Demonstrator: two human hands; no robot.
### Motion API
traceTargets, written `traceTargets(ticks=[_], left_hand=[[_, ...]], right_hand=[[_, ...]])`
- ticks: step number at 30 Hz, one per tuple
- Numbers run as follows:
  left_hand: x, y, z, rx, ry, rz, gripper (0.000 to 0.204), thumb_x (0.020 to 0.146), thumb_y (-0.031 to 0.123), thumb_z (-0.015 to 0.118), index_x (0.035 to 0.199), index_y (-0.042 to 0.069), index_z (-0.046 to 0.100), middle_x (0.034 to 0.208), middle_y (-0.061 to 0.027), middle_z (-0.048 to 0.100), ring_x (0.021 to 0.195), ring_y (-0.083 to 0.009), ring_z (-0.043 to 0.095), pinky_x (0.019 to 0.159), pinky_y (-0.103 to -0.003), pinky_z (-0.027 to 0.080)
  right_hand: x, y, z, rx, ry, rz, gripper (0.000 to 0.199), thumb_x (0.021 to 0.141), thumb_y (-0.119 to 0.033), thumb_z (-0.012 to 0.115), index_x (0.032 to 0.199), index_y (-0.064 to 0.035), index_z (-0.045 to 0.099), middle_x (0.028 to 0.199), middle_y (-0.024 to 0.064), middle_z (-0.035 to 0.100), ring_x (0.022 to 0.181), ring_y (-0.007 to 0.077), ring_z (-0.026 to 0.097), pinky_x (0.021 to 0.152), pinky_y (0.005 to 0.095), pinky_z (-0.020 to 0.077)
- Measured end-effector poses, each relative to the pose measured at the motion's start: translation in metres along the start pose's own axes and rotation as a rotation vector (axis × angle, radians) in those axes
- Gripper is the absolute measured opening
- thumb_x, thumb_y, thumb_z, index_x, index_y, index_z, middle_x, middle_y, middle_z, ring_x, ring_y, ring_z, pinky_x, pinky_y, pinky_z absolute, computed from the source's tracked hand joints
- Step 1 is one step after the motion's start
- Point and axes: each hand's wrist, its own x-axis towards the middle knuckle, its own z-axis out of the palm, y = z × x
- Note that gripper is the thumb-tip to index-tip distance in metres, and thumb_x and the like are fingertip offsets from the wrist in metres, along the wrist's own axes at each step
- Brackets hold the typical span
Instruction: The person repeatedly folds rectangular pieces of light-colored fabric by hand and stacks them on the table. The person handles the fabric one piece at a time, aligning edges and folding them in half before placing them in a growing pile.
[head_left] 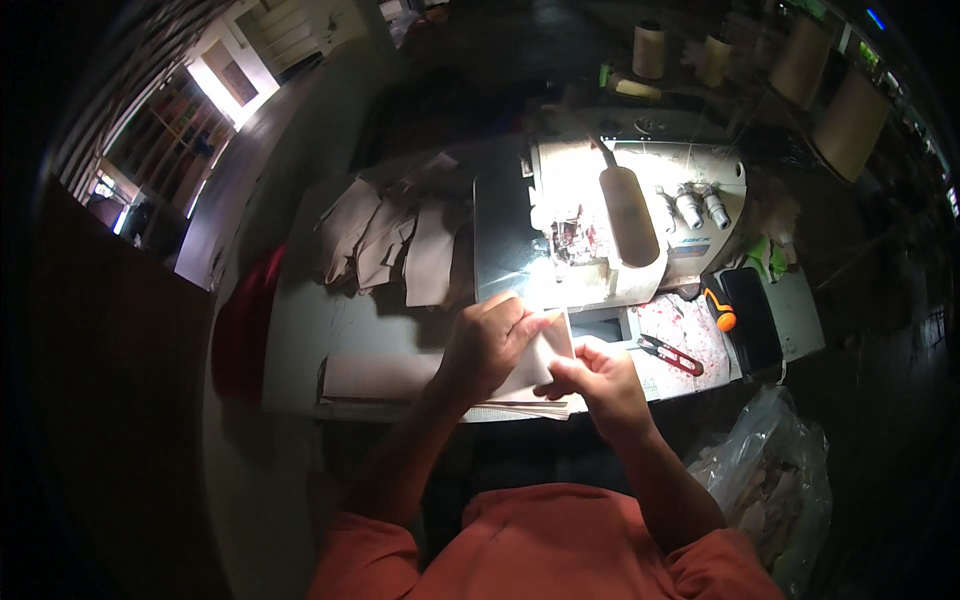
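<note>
Both hands pinch a pale fabric piece (541,362) at the front edge of the table, just in front of a brightly lit sewing machine (640,225). My left hand (488,345) is closed on the upper left part of the fabric. The right side of the same piece is gripped between thumb and fingers of my right hand (600,385). Below and to the left of them lies a flat stack of pale fabric (380,378) along the table edge, partly hidden by my left wrist.
Loose fabric pieces (430,255) lie left of the machine. On the right are red-handled thread snips (672,355), an orange-tipped object (725,320) and a black phone (752,320). A clear plastic bag (785,480) with scraps hangs low right. Thread cones (649,50) stand behind.
</note>
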Motion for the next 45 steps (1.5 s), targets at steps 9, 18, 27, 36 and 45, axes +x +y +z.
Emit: traceTargets(ticks=[9, 18, 27, 36, 45], left_hand=[[0.027, -0.013, 0.01, 0.351, -0.085, 0.306, 0.011, 0.069, 0.007, 0.057, 0.08, 0.004, 0.059, 0.073, -0.0107, 0.051, 0.068, -0.0252, 0.051, 0.061, -0.033, 0.043], [0.043, -0.026, 0.011, 0.177, -0.062, 0.187, 0.013, 0.066, 0.0, 0.052, 0.079, 0.001, 0.054, 0.073, -0.0111, 0.051, 0.069, -0.0268, 0.051, 0.062, -0.035, 0.042], [0.039, -0.021, 0.012, 0.331, 0.104, 0.41, 0.009, 0.065, -0.002, 0.054, 0.074, -0.002, 0.053, 0.075, -0.0127, 0.053, 0.07, -0.0276, 0.052, 0.063, -0.034, 0.043], [0.054, -0.045, 0.009, 0.163, -0.099, 0.156, 0.031, 0.07, 0.005, 0.049, 0.1, -0.001, 0.048, 0.093, -0.019, 0.054, 0.091, -0.0336, 0.052, 0.083, -0.038, 0.04], [0.105, -0.113, 0.002, 0.717, 0.458, 0.508, 0.037, 0.076, 0.023, 0.048, 0.11, 0.006, 0.048, 0.087, -0.0167, 0.055, 0.077, -0.029, 0.055, 0.075, -0.039, 0.043]], right_hand=[[0.028, 0.023, -0.017, 0.079, 0.11, -0.082, 0.017, 0.077, -0.002, 0.053, 0.092, 0.0049, 0.05, 0.077, 0.0116, 0.056, 0.065, 0.0187, 0.059, 0.059, 0.026, 0.0489], [0.039, 0.017, -0.004, 0.092, 0.229, -0.296, 0.028, 0.076, 0.006, 0.052, 0.101, 0.0044, 0.039, 0.082, 0.0147, 0.058, 0.064, 0.0182, 0.059, 0.06, 0.0246, 0.0495], [0.044, 0.016, -0.007, -0.12, 0.218, -0.275, 0.017, 0.08, 0.0, 0.049, 0.096, 0.0067, 0.053, 0.083, 0.0119, 0.059, 0.064, 0.0145, 0.058, 0.061, 0.0229, 0.0474], [0.031, 0.017, -0.014, -0.09, 0.201, -0.268, 0.019, 0.083, -0.002, 0.045, 0.099, 0.0055, 0.052, 0.079, 0.0122, 0.06, 0.066, 0.0137, 0.058, 0.062, 0.0232, 0.0474], [-0.005, 0.026, -0.03, -0.18, 0.229, -0.269, 0.018, 0.085, -0.007, 0.042, 0.097, 0.0044, 0.05, 0.075, 0.0124, 0.058, 0.064, 0.0151, 0.057, 0.062, 0.024, 0.0463]])
